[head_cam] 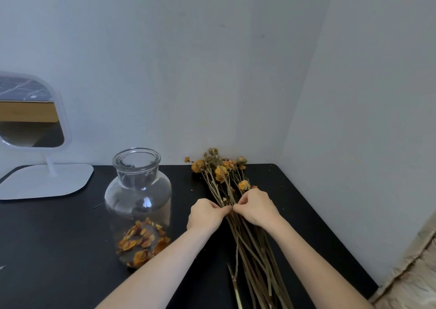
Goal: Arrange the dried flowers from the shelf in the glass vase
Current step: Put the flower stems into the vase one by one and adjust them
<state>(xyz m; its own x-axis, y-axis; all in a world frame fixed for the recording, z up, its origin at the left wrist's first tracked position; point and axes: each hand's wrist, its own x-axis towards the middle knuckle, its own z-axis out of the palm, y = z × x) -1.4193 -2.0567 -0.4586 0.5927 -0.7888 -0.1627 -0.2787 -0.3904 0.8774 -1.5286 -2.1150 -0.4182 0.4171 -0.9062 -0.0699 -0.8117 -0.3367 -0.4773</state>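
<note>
A bundle of dried flowers point(245, 240) lies on the black table, its orange and yellow heads toward the back wall and its long stems running toward me. My left hand point(205, 214) and my right hand point(256, 207) meet over the middle of the stems, fingertips pinched on them. To the left of the bundle a wide-mouthed glass vase point(138, 197) stands upright, with loose orange petals lying in its bottom.
A white-framed stand mirror point(35, 143) sits at the table's point(59, 249) back left on a flat white base. Walls close off the back and right sides. Small crumbs of dried petal dot the tabletop near the flower heads.
</note>
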